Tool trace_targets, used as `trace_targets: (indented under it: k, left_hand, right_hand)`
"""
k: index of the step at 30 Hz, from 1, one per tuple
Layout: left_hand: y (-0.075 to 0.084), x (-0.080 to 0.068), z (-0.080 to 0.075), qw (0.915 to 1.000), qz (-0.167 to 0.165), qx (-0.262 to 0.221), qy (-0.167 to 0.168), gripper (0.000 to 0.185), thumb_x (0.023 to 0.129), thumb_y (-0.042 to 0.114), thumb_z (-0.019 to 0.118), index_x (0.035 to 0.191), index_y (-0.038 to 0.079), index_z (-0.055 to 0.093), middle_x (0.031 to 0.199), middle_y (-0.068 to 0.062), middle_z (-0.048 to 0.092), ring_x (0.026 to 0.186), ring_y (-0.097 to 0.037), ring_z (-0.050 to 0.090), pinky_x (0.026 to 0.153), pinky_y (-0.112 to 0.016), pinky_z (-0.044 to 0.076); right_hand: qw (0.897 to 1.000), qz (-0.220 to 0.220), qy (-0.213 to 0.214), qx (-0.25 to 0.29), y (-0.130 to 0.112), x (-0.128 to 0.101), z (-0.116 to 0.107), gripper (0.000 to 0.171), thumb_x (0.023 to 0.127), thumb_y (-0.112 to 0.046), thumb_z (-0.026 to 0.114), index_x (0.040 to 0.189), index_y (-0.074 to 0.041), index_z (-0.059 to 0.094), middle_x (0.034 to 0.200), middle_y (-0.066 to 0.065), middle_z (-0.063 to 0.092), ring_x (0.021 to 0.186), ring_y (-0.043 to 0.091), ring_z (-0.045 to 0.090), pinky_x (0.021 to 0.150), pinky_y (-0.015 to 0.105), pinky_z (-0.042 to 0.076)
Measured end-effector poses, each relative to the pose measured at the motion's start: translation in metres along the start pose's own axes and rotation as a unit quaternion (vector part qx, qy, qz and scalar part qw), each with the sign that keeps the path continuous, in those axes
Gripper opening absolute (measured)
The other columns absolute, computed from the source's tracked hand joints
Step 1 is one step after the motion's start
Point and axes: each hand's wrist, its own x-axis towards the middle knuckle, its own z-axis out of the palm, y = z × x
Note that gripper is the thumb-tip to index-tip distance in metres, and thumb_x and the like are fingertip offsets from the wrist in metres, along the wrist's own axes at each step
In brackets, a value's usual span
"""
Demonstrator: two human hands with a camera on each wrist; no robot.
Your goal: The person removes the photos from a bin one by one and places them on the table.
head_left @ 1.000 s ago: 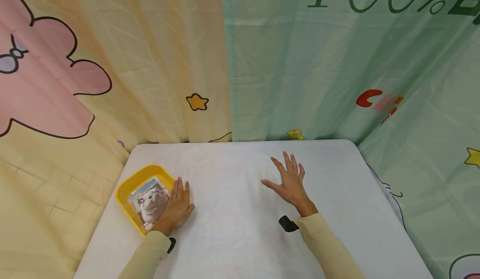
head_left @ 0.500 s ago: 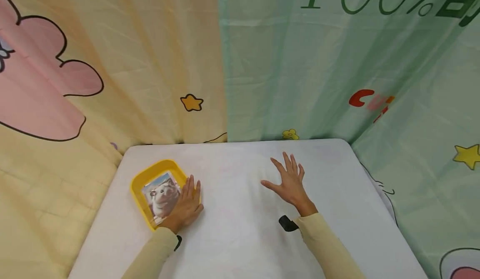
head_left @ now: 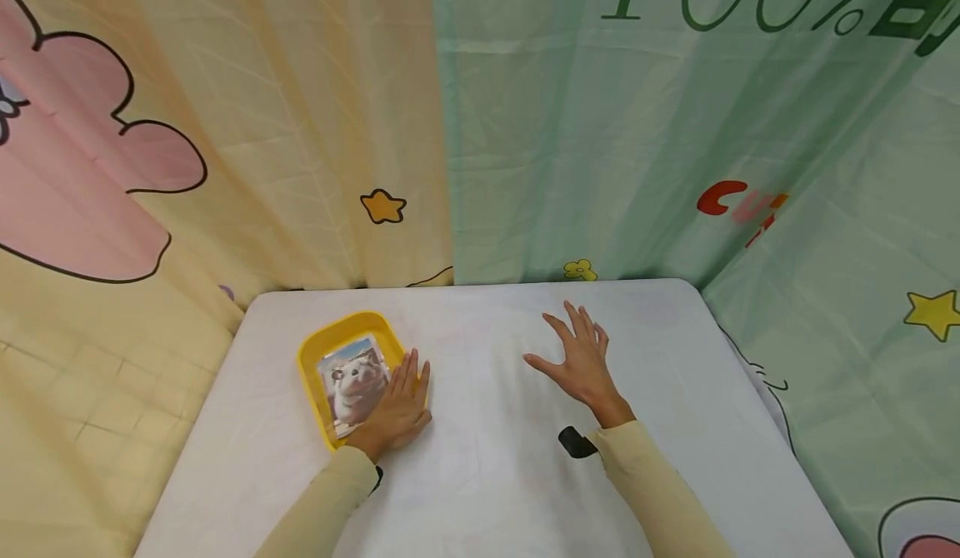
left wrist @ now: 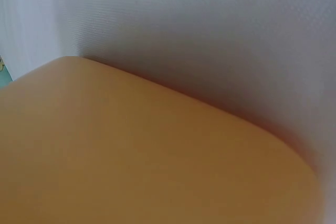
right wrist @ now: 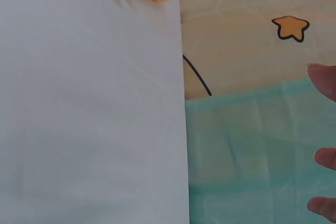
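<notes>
On the left half of the table, a yellow tray [head_left: 317,346] lies at a slant with a picture card [head_left: 358,383] of a white, furry animal inside it. My left hand [head_left: 397,412] lies with fairly straight fingers over the tray's right rim, hiding part of that side. The left wrist view is mostly filled by a blurred part of this hand [left wrist: 157,150] close to the white cloth. To the right, my right hand [head_left: 581,364] is held over the table with fingers spread and nothing in them. Its fingertips show at the edge of the right wrist view.
A white cloth covers the table [head_left: 487,458]. Printed curtains, a yellow one [head_left: 337,125] and a green one [head_left: 562,125], hang right behind its far edge. Green curtain also runs along the right side.
The tray, with the card in it, has slid to the right along with my left hand. My right hand has stayed nearly in place, its fingers slightly shifted. The head view has turned a little.
</notes>
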Motion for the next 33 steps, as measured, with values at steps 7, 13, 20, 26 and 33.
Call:
trace_targets:
  k: [7, 13, 20, 26, 33]
  left_hand:
    - [0.006, 0.006, 0.008, 0.9989, 0.04, -0.008, 0.025, 0.072, 0.094, 0.019, 0.046, 0.15, -0.008, 0.011, 0.156, -0.03, -0.008, 0.145, -0.041, -0.006, 0.117, -0.05, 0.003]
    - [0.013, 0.012, 0.009, 0.9967, 0.074, -0.009, 0.032, 0.072, 0.093, 0.018, 0.05, 0.15, -0.009, 0.014, 0.156, -0.031, -0.004, 0.145, -0.042, -0.002, 0.117, -0.051, 0.005]
    - [0.021, 0.02, 0.006, 0.9957, 0.09, 0.021, 0.012, 0.071, 0.094, 0.021, 0.05, 0.15, -0.007, 0.015, 0.156, -0.03, -0.003, 0.145, -0.041, -0.002, 0.117, -0.051, 0.007]
    - [0.024, 0.025, 0.007, 0.9947, 0.101, 0.018, 0.007, 0.071, 0.094, 0.019, 0.05, 0.15, -0.006, 0.015, 0.156, -0.03, -0.004, 0.145, -0.041, -0.003, 0.117, -0.052, 0.007]
    - [0.028, 0.031, 0.008, 0.9929, 0.114, 0.034, -0.007, 0.073, 0.096, 0.023, 0.05, 0.152, -0.004, 0.012, 0.157, -0.029, -0.005, 0.146, -0.039, -0.006, 0.117, -0.05, 0.004]
  right_hand:
    - [1.0, 0.007, 0.009, 0.01, 0.001, 0.002, 0.002, 0.067, 0.081, -0.045, 0.074, 0.134, -0.007, 0.055, 0.153, 0.019, 0.03, 0.141, 0.041, 0.02, 0.108, 0.06, 0.013]
    - [1.0, 0.008, 0.016, 0.013, 0.003, 0.004, 0.002, 0.063, 0.082, -0.044, 0.073, 0.13, -0.007, 0.057, 0.15, 0.019, 0.034, 0.14, 0.04, 0.024, 0.109, 0.058, 0.014]
    - [0.999, 0.0, 0.03, 0.019, 0.005, 0.005, 0.002, 0.056, 0.083, -0.038, 0.074, 0.126, -0.004, 0.06, 0.145, 0.019, 0.04, 0.135, 0.037, 0.033, 0.106, 0.057, 0.019]
    - [0.999, -0.002, 0.042, 0.022, 0.008, 0.005, 0.003, 0.051, 0.083, -0.032, 0.075, 0.122, -0.003, 0.062, 0.14, 0.02, 0.046, 0.131, 0.038, 0.039, 0.103, 0.058, 0.024]
    - [0.999, 0.005, 0.037, 0.019, 0.01, 0.005, 0.004, 0.048, 0.084, -0.03, 0.074, 0.122, -0.003, 0.062, 0.14, 0.02, 0.046, 0.131, 0.038, 0.039, 0.103, 0.057, 0.024]
